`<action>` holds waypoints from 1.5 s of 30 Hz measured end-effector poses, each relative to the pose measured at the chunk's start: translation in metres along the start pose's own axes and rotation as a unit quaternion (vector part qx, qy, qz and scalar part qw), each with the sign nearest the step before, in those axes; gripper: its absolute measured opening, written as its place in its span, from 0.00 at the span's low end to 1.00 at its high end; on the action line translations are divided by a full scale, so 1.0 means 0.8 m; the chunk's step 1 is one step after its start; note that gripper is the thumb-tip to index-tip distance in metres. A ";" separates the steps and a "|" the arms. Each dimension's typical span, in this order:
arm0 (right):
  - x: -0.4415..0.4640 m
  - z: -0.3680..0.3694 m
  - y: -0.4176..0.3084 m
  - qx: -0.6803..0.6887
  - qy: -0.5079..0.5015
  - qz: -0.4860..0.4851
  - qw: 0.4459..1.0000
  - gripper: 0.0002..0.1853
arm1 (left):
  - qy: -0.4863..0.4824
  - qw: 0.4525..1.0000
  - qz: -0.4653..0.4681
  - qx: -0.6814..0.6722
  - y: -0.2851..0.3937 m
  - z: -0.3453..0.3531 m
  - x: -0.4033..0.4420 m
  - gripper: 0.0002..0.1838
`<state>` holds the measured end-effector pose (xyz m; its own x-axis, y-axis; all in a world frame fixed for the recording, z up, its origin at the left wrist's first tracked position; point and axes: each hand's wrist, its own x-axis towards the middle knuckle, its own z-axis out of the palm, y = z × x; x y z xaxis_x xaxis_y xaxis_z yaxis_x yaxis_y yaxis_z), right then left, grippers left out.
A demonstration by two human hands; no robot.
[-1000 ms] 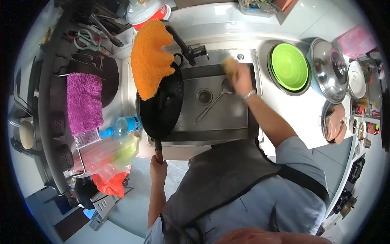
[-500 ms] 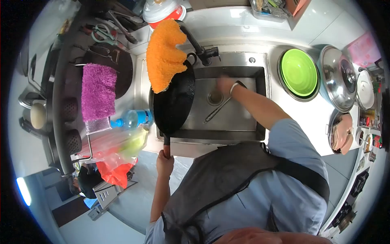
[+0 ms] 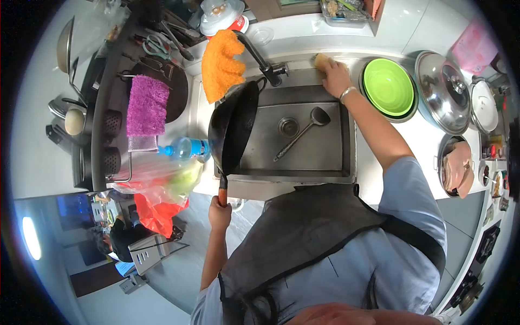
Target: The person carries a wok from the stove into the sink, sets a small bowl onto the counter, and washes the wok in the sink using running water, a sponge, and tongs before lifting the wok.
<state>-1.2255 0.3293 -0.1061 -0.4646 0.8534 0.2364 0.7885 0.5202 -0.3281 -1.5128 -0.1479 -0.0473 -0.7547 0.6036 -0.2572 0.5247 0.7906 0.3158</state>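
My left hand (image 3: 220,215) is closed round the wooden handle of a black wok (image 3: 238,127), which is tilted over the left side of the sink (image 3: 303,172). At the sink's back right corner, my right hand (image 3: 337,77) has its fingers on a yellowish sponge (image 3: 323,61). A spatula (image 3: 319,116) with a broad dark head lies in the basin beside the drain (image 3: 288,127). The black faucet (image 3: 274,73) stands behind the basin, and an orange cloth (image 3: 221,66) hangs near its spout, just behind the wok.
Right of the sink stand green bowls (image 3: 388,86) and a pot with a glass lid (image 3: 443,92). To the left are a blue-capped bottle (image 3: 187,148), a purple cloth (image 3: 148,105) on a rack and plastic bags (image 3: 160,211). Another person (image 3: 127,235) is in the far lower left.
My right hand has moved from over the basin to the back right corner, onto the sponge. The spatula now shows fully. My left hand still holds the wok, and the view has shifted slightly.
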 end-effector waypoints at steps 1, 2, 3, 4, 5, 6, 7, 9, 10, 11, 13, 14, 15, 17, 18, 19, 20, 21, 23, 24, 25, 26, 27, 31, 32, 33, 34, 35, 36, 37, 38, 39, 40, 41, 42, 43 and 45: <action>-0.013 -0.012 -0.007 0.034 -0.025 -0.004 0.999 0.31 | 0.006 1.000 0.004 -0.001 -0.002 0.000 -0.006 0.11; -0.031 -0.013 -0.010 0.056 -0.029 -0.016 0.998 0.30 | 0.006 1.000 0.004 -0.003 -0.006 -0.001 -0.012 0.11; -0.053 -0.010 -0.010 0.079 -0.033 -0.028 0.996 0.29 | 0.008 1.000 0.005 -0.006 -0.009 -0.002 -0.018 0.11; -0.072 -0.012 -0.011 0.100 -0.035 -0.040 0.994 0.28 | 0.009 1.000 0.007 -0.009 -0.011 -0.002 -0.022 0.11; -0.091 -0.019 -0.012 0.123 -0.048 -0.052 0.990 0.26 | 0.011 1.000 0.007 -0.020 -0.012 -0.002 -0.028 0.11; -0.111 -0.027 -0.014 0.144 -0.060 -0.063 0.986 0.25 | 0.012 0.999 0.008 -0.030 -0.014 -0.002 -0.033 0.11; -0.132 -0.035 -0.016 0.165 -0.073 -0.071 0.981 0.24 | 0.011 0.999 0.011 -0.040 -0.017 -0.003 -0.038 0.11; -0.160 -0.103 -0.050 0.265 -0.093 -0.069 0.957 0.23 | 0.010 0.998 0.040 -0.036 -0.025 -0.006 -0.045 0.11; -0.173 -0.147 -0.070 0.311 -0.102 -0.062 0.943 0.22 | 0.003 0.998 0.059 -0.035 -0.027 -0.003 -0.044 0.11; -0.189 -0.183 -0.088 0.393 -0.110 -0.061 0.911 0.20 | -0.003 0.996 0.067 -0.060 -0.032 0.002 -0.043 0.11; -0.219 -0.256 -0.125 0.553 -0.162 -0.098 0.811 0.18 | -0.023 0.990 0.084 -0.107 -0.043 0.011 -0.038 0.10; -0.235 -0.279 -0.138 0.601 -0.176 -0.108 0.772 0.19 | -0.035 0.990 0.080 -0.113 -0.046 0.016 -0.035 0.10; -0.252 -0.293 -0.149 0.656 -0.178 -0.122 0.723 0.19 | -0.038 0.988 0.097 -0.115 -0.045 0.019 -0.034 0.10; -0.270 -0.245 -0.137 0.789 -0.222 -0.180 0.543 0.19 | -0.040 0.984 0.127 -0.122 -0.046 0.020 -0.036 0.10; -0.280 -0.181 -0.118 0.701 -0.229 -0.096 0.668 0.16 | -0.046 0.980 0.146 -0.130 -0.058 0.027 -0.031 0.10; -0.296 -0.129 -0.101 0.594 -0.233 -0.005 0.770 0.15 | -0.045 0.978 0.165 -0.122 -0.060 0.028 -0.034 0.10; -0.325 -0.122 -0.100 0.361 -0.285 -0.080 0.884 0.13 | -0.041 0.976 0.182 -0.116 -0.057 0.024 -0.039 0.10; -0.359 -0.122 -0.108 0.101 -0.321 -0.145 0.930 0.11 | -0.035 0.973 0.198 -0.108 -0.055 0.016 -0.044 0.10; -0.411 -0.154 -0.129 0.259 -0.293 0.042 0.919 0.10 | -0.031 0.966 0.234 -0.101 -0.056 0.010 -0.053 0.10; -0.439 -0.167 -0.138 0.336 -0.268 0.136 0.892 0.10 | -0.025 0.963 0.248 -0.097 -0.057 0.011 -0.054 0.10; -0.467 -0.165 -0.138 0.318 -0.227 0.123 0.912 0.10 | -0.019 0.960 0.265 -0.092 -0.054 0.011 -0.056 0.11; -0.495 -0.161 -0.136 0.297 -0.183 0.111 0.930 0.09 | -0.016 0.960 0.266 -0.085 -0.043 0.005 -0.064 0.11; -0.520 -0.160 -0.132 0.273 -0.136 0.099 0.947 0.09 | -0.027 0.957 0.275 -0.090 -0.039 0.006 -0.065 0.11; -0.599 -0.197 -0.132 0.288 -0.178 0.126 0.932 0.07 | -0.079 0.946 0.280 -0.139 -0.040 0.029 -0.036 0.12; -0.617 -0.206 -0.122 0.283 -0.163 0.133 0.936 0.07 | -0.107 0.945 0.263 -0.160 -0.024 0.018 -0.053 0.12; -0.635 -0.215 -0.113 0.291 -0.137 0.155 0.934 0.06 | -0.134 0.943 0.245 -0.180 -0.012 0.012 -0.065 0.13; -0.653 -0.224 -0.100 0.299 -0.110 0.176 0.931 0.06 | -0.146 0.933 0.245 -0.219 -0.013 0.022 -0.064 0.12; -0.673 -0.232 -0.088 0.309 -0.081 0.197 0.927 0.06 | -0.180 0.927 0.234 -0.232 -0.003 0.017 -0.077 0.11; -0.695 -0.239 -0.073 0.311 -0.062 0.212 0.924 0.07 | -0.215 0.919 0.224 -0.243 0.006 0.010 -0.094 0.10; -0.719 -0.246 -0.057 0.312 -0.044 0.226 0.922 0.07 | -0.250 0.910 0.212 -0.253 0.018 0.004 -0.115 0.09; -0.746 -0.253 -0.038 0.313 -0.027 0.240 0.919 0.07 | -0.277 0.898 0.205 -0.272 0.031 0.000 -0.138 0.09; -0.776 -0.255 -0.017 0.302 -0.012 0.259 0.917 0.08 | -0.306 0.885 0.197 -0.290 0.044 -0.001 -0.163 0.09; -0.807 -0.253 0.004 0.293 0.002 0.277 0.915 0.08 | -0.333 0.872 0.187 -0.306 0.057 -0.003 -0.187 0.09; -0.840 -0.251 0.026 0.283 0.015 0.296 0.912 0.08 | -0.355 0.858 0.184 -0.322 0.071 -0.001 -0.211 0.08; -0.875 -0.253 0.047 0.269 0.017 0.321 0.908 0.09 | -0.377 0.844 0.179 -0.338 0.086 0.004 -0.236 0.07; -0.913 -0.254 0.067 0.257 0.017 0.346 0.902 0.09 | -0.398 0.829 0.171 -0.353 0.098 0.011 -0.261 0.06; -0.995 -0.261 0.111 0.273 0.022 0.383 0.883 0.09 | -0.440 0.808 0.161 -0.357 0.132 0.027 -0.316 0.08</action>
<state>-0.7013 -0.3113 -0.1323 0.1452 0.9660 -0.2141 0.5483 -0.2586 -0.7953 -1.2581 -0.2150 0.0310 0.1122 0.8541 -0.5079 0.0404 0.5068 0.8611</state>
